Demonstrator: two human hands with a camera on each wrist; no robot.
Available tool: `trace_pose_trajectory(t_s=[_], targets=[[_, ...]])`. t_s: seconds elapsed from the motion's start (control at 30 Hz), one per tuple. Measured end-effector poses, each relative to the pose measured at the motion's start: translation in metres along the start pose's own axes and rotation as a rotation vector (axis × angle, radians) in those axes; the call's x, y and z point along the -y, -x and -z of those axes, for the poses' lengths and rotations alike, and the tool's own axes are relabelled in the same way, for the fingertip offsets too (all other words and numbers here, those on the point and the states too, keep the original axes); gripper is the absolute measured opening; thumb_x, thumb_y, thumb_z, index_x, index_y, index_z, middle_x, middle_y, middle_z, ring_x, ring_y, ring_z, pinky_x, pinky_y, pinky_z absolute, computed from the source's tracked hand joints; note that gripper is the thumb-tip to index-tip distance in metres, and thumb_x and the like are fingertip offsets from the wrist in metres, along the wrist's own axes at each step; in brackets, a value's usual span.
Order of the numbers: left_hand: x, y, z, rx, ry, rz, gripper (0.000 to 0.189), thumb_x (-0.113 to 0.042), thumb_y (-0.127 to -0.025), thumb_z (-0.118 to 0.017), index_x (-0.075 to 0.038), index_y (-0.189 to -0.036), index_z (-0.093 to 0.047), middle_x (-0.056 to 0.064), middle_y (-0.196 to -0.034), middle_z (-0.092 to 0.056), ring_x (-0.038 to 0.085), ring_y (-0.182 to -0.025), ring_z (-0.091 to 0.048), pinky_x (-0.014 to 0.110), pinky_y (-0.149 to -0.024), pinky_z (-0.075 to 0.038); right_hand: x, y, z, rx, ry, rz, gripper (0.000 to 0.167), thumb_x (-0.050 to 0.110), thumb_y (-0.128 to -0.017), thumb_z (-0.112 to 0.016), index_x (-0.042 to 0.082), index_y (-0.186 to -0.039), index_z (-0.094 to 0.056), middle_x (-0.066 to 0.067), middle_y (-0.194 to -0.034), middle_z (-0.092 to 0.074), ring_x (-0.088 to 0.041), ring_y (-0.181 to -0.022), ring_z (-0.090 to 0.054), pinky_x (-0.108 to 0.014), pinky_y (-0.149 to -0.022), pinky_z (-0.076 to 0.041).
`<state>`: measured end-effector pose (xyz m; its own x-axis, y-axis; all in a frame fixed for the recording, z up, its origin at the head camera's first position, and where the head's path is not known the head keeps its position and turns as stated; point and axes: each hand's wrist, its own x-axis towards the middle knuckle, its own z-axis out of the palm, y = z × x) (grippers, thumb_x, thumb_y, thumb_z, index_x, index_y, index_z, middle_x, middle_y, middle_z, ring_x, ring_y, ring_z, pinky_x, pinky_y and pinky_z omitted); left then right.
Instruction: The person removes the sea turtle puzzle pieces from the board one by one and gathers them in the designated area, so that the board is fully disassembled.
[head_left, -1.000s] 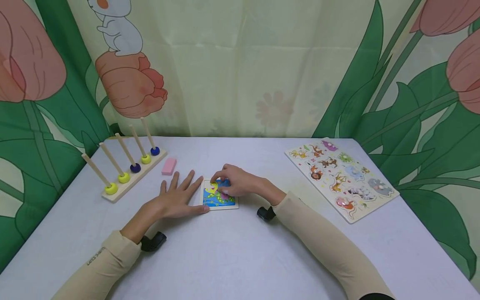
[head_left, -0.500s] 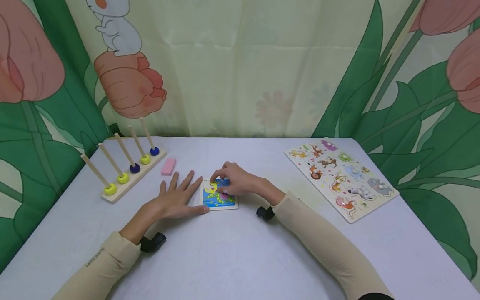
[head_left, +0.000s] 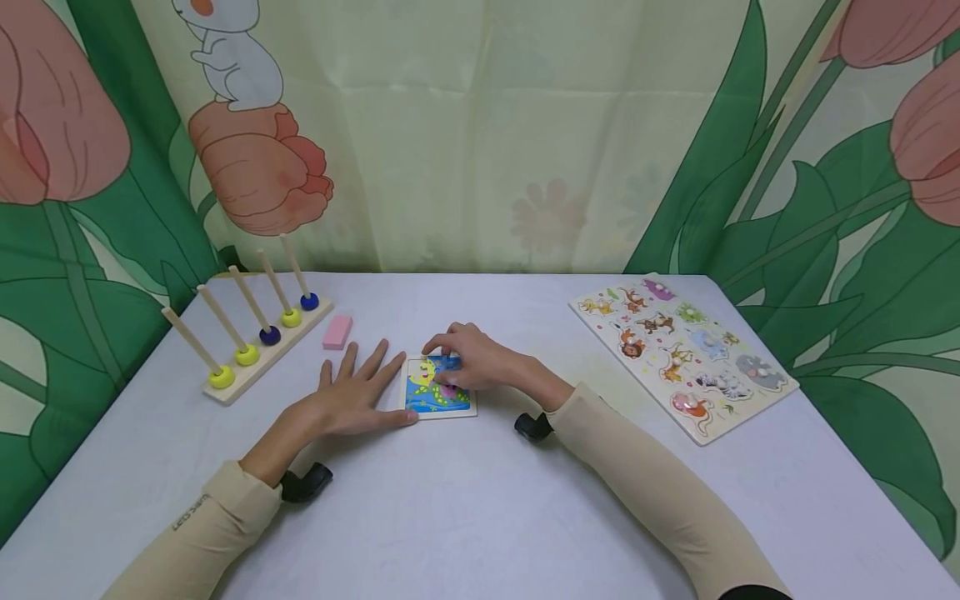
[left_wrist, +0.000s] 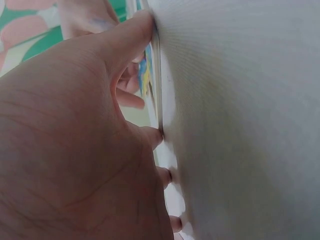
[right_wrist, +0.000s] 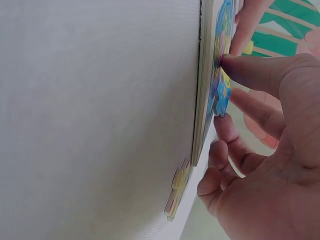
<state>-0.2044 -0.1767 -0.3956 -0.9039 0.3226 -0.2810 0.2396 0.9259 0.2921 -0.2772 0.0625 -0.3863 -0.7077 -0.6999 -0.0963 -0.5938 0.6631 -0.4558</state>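
Note:
A small square jigsaw puzzle [head_left: 442, 406] with a blue and yellow picture lies flat in its pale wooden frame in the head view. My left hand [head_left: 347, 402] rests beside it with fingers spread; the thumb touches the lower left corner and the index fingertip is at the upper left edge. Over the upper right part, my right hand [head_left: 480, 360] has bent fingers. In the right wrist view, its thumb and fingers pinch a blue puzzle piece [right_wrist: 223, 101], which stands out at a tilt from the board. The hand hides part of the picture in the head view.
A wooden peg stacker [head_left: 264, 354] with yellow and dark blue beads stands at the left, near a pink block [head_left: 337, 332]. An animal puzzle board [head_left: 645, 375] lies at the right. Past the small frame's edge is a flat yellowish piece [right_wrist: 178, 189].
The right hand shifts very slightly at the upper part of the puzzle. The left hand stays in place.

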Motion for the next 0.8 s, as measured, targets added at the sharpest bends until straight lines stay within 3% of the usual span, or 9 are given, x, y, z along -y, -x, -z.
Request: trace_pose_trajectory(t_s=[0.8], targets=[[0.0008,-0.0005,-0.0008,0.005,0.011,0.006,0.110,-0.083,-0.090,-0.055,-0.021,-0.172,-0.016,0.017,-0.180,0.002,0.060,-0.161,0.011,0.089,-0.117,0.003,-0.0060,-0.0006,0.0045,0.026,-0.018,0.024,0.042,0.019,-0.102,-0.072,0.022,-0.144,-0.068,-0.011,-0.123,-0.063,-0.020,-0.106,-0.055,-0.033,-0.093,-0.049]])
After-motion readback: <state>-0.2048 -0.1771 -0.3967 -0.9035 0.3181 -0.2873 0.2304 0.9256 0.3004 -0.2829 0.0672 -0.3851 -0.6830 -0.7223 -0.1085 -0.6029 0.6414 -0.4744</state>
